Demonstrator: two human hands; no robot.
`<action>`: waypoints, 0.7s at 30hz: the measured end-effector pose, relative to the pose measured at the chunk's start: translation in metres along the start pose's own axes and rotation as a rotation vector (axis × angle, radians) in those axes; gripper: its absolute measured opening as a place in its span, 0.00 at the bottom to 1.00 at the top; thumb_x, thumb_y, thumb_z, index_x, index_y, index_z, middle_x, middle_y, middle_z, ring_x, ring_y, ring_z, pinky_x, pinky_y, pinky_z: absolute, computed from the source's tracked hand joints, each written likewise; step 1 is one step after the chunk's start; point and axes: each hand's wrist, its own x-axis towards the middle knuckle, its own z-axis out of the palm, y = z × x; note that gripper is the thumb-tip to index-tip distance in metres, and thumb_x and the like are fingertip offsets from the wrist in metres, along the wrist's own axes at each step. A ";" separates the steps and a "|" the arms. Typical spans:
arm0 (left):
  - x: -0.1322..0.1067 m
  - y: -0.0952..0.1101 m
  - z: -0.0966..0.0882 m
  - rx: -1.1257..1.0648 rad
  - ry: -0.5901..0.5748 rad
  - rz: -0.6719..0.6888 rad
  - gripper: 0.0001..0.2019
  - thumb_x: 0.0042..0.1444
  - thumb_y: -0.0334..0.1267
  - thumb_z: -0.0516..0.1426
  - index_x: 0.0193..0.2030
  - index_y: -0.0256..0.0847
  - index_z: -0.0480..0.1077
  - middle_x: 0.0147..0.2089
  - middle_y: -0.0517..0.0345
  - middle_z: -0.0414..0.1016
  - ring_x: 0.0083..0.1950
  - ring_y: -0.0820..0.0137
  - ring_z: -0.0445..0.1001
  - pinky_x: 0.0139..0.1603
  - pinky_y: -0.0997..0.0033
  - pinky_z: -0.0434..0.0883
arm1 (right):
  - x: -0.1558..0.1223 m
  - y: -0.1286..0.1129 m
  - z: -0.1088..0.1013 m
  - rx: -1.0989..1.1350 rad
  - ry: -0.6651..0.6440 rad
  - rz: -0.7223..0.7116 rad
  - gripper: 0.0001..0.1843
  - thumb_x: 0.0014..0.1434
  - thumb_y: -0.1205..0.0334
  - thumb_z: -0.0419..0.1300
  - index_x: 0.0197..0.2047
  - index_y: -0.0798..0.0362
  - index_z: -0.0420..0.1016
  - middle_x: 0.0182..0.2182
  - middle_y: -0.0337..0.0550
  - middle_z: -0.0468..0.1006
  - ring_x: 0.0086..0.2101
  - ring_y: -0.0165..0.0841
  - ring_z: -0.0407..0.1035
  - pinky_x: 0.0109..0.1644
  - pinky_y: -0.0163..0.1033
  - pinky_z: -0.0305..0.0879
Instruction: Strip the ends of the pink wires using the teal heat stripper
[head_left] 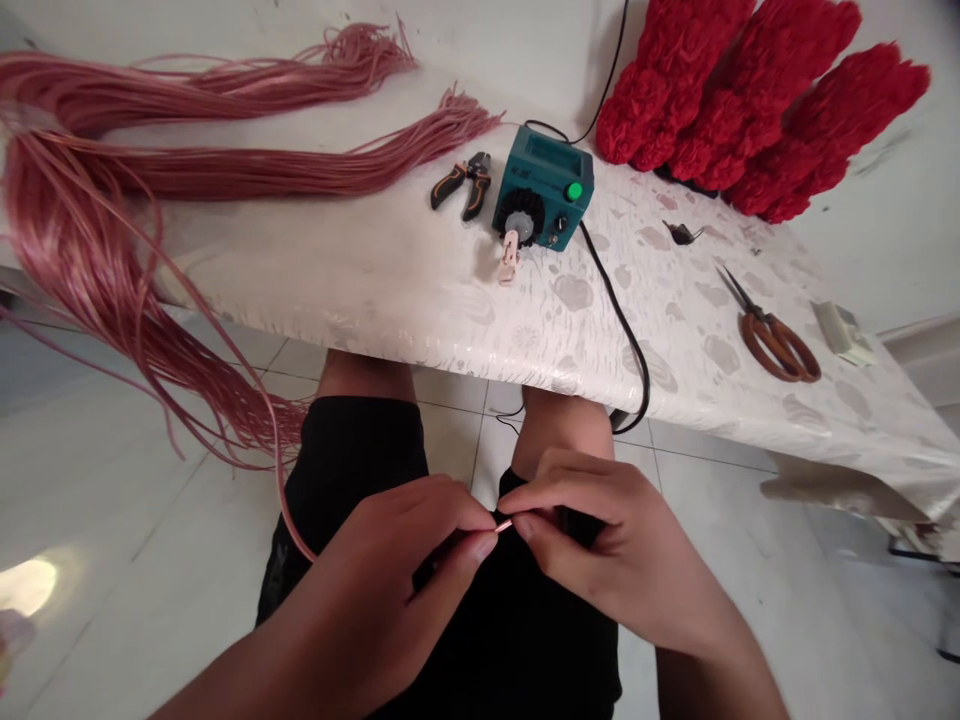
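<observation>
My left hand and my right hand meet above my lap, both pinched on the end of one thin pink wire strand. The strand runs left and up from my left hand toward a big bundle of pink wire strands that hangs over the table's left edge. More of that bundle lies across the table top. My knees in black shorts sit under the table.
On the white patterned table stand a teal machine with a green button, its black cable, black-orange pliers, orange-handled scissors, a small clip and red fluffy bundles.
</observation>
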 end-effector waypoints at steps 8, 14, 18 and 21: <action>-0.001 -0.002 0.001 0.092 -0.092 0.061 0.10 0.68 0.32 0.50 0.36 0.43 0.69 0.33 0.63 0.73 0.33 0.73 0.73 0.36 0.71 0.68 | 0.001 -0.010 -0.005 -0.298 -0.108 -0.038 0.12 0.58 0.76 0.60 0.37 0.49 0.79 0.27 0.33 0.71 0.25 0.25 0.65 0.28 0.34 0.58; 0.001 -0.003 0.003 0.156 -0.117 0.127 0.11 0.69 0.32 0.49 0.36 0.42 0.69 0.32 0.62 0.72 0.33 0.71 0.71 0.37 0.69 0.66 | 0.003 -0.008 -0.007 -0.479 -0.180 -0.131 0.09 0.56 0.76 0.58 0.33 0.52 0.75 0.26 0.34 0.68 0.24 0.25 0.61 0.27 0.35 0.55; 0.002 -0.007 0.007 0.210 -0.117 0.208 0.11 0.69 0.31 0.49 0.36 0.41 0.69 0.31 0.61 0.70 0.32 0.70 0.69 0.36 0.68 0.63 | 0.005 -0.004 -0.007 -0.602 -0.231 -0.190 0.10 0.53 0.77 0.55 0.28 0.53 0.68 0.25 0.35 0.66 0.25 0.26 0.58 0.27 0.37 0.52; 0.003 -0.009 0.009 0.236 -0.108 0.263 0.12 0.69 0.30 0.49 0.35 0.40 0.68 0.31 0.61 0.69 0.32 0.70 0.67 0.36 0.67 0.61 | 0.006 -0.001 -0.006 -0.652 -0.274 -0.216 0.10 0.51 0.77 0.53 0.27 0.52 0.61 0.25 0.34 0.64 0.25 0.27 0.57 0.28 0.38 0.50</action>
